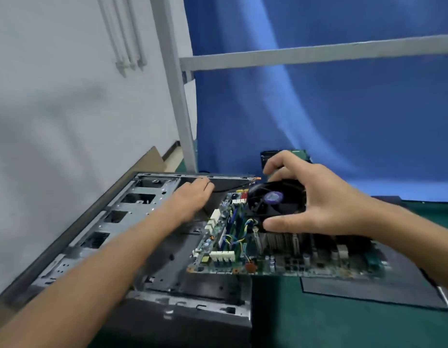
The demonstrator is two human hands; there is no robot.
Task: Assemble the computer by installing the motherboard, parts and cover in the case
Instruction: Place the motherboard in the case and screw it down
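Note:
The grey metal computer case (112, 222) lies open on its side at the left of the green table. A green motherboard (280, 264) hangs tilted over the case's right edge, partly over the table. On it sits a black cooler fan (273, 199) with a purple label above a finned heatsink. My right hand (318, 204) grips the cooler fan from above, thumb at the front and fingers behind. My left hand (192, 197) reaches into the case with straight fingers resting on a dark inner wall near its far end.
A dark flat cover panel (368, 292) lies on the green mat under and right of the motherboard. A dark part (268, 156) stands behind my right hand. A grey metal frame (182, 109) and blue curtain rise behind. A white wall is at the left.

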